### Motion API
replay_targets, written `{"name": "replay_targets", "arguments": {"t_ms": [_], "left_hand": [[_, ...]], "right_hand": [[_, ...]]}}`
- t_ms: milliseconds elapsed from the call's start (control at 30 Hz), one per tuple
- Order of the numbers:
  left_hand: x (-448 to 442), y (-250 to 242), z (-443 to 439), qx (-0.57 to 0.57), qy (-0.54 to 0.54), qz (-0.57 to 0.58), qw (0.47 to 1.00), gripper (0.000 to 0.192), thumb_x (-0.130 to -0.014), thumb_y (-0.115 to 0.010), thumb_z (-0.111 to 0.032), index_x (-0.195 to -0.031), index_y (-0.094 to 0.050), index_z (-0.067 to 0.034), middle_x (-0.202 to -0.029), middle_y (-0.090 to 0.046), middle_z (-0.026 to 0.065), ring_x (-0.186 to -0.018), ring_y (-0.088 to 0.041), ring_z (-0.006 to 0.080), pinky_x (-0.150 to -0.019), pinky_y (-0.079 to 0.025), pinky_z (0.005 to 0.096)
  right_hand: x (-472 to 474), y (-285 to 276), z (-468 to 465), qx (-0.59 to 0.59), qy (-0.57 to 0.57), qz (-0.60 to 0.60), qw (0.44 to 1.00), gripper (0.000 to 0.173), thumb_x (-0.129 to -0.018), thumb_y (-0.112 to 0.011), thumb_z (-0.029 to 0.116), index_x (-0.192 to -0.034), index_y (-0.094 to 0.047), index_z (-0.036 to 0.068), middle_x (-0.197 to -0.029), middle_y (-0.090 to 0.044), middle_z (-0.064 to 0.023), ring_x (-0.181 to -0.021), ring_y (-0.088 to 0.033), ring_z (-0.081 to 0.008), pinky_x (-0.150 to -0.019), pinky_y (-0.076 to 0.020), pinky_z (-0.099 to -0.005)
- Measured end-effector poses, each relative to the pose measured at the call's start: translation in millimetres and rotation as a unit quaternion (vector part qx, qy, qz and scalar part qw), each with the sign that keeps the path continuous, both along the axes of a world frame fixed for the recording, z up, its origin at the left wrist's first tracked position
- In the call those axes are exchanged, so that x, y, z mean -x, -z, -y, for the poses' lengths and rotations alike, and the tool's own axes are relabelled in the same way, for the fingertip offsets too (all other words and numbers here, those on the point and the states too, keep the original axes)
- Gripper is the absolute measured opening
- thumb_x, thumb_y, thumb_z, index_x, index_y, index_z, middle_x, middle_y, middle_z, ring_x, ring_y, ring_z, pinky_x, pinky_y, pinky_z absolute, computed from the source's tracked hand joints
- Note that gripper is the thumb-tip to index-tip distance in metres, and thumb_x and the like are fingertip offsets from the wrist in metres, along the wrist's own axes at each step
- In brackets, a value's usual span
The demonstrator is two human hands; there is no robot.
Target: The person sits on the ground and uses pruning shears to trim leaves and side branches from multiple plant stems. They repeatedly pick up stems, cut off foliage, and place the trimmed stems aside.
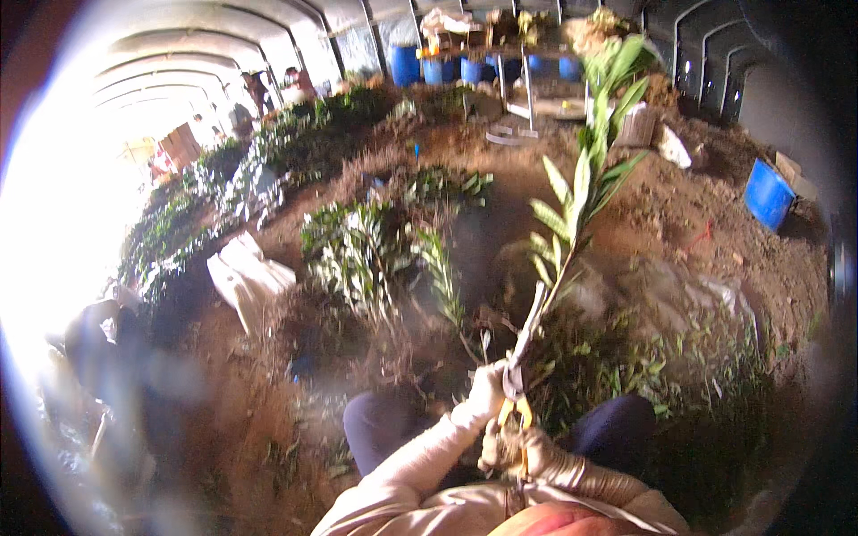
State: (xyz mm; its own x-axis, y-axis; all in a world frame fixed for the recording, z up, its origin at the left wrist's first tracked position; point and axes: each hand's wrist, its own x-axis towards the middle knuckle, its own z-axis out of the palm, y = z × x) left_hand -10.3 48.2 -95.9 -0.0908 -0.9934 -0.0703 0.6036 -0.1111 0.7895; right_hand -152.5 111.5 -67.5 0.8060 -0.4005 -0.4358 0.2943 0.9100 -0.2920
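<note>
My left hand (488, 388), in a pale glove, grips the lower stem of a leafy cutting or sapling (578, 201). The plant slants up and to the right, with long green leaves on its upper part and a thick, pale cut stub near the base. Just below sits my gloved right hand (513, 450), closed around the yellow handles of pruning shears (516, 410). Their metal blades are against the stem close to my left hand; whether they are parted or closed is too blurred to tell. Both hands are in front of my body, between my knees.
Bundled leafy saplings (355, 251) lie ahead on bare soil, beside white sacks (251, 278). Leaf clippings (653, 365) cover the ground at right. A blue tub (767, 194) stands far right; blue barrels (405, 65) line the back. Plant heaps (268, 161) and people are at left.
</note>
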Motion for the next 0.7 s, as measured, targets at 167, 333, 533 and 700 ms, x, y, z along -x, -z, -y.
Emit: {"name": "replay_targets", "arguments": {"t_ms": [167, 333, 533, 700], "left_hand": [[-27.1, 26.1, 46.6, 0.099, -0.139, 0.446, 0.879, 0.025, -0.089, -0.053, -0.025, -0.09, -0.061, -0.002, -0.069, -0.06, 0.0083, -0.057, -0.057, 0.015, -0.051, -0.048, 0.0301], [-68.8, 16.8, 64.9, 0.177, -0.09, 0.669, 0.716, 0.025, -0.083, -0.064, -0.024, -0.092, -0.065, -0.001, -0.069, -0.064, 0.0107, -0.058, -0.059, 0.014, -0.056, -0.048, 0.0318], [-85.9, -23.1, 25.2, 0.283, -0.026, 0.656, 0.699, 0.025, -0.081, -0.067, -0.027, -0.09, -0.066, -0.003, -0.067, -0.063, 0.0085, -0.06, -0.06, 0.0188, -0.057, -0.046, 0.0328], [-114.3, -21.0, 20.2, 0.406, -0.018, 0.821, 0.401, 0.025, -0.079, -0.067, -0.029, -0.098, -0.066, -0.013, -0.078, -0.066, 0.0058, -0.078, -0.062, 0.0247, -0.09, -0.039, 0.0413]], "right_hand": [[6.8, -6.4, 5.2, 0.094, 0.004, -0.048, 0.994, 0.025, -0.086, -0.057, 0.025, -0.069, -0.041, 0.017, -0.054, -0.036, 0.0059, -0.042, -0.035, -0.0098, -0.043, -0.0342, -0.0264], [47.6, -10.1, 41.5, 0.256, 0.281, -0.115, 0.918, 0.015, -0.085, -0.061, 0.019, -0.091, -0.057, 0.006, -0.065, -0.056, -0.0018, -0.053, -0.057, -0.0151, -0.056, -0.053, -0.0328], [120.0, -9.3, 135.7, 0.281, 0.444, -0.046, 0.85, 0.038, -0.086, -0.056, 0.013, -0.122, -0.048, 0.004, -0.12, -0.058, -0.0185, -0.066, -0.061, -0.0167, -0.077, -0.0528, -0.0402], [182.4, -47.5, 161.5, 0.23, 0.542, 0.059, 0.806, 0.014, -0.088, -0.057, 0.016, -0.077, -0.049, 0.011, -0.058, -0.044, -0.0014, -0.055, -0.056, -0.0204, -0.067, -0.0542, -0.04]]}}
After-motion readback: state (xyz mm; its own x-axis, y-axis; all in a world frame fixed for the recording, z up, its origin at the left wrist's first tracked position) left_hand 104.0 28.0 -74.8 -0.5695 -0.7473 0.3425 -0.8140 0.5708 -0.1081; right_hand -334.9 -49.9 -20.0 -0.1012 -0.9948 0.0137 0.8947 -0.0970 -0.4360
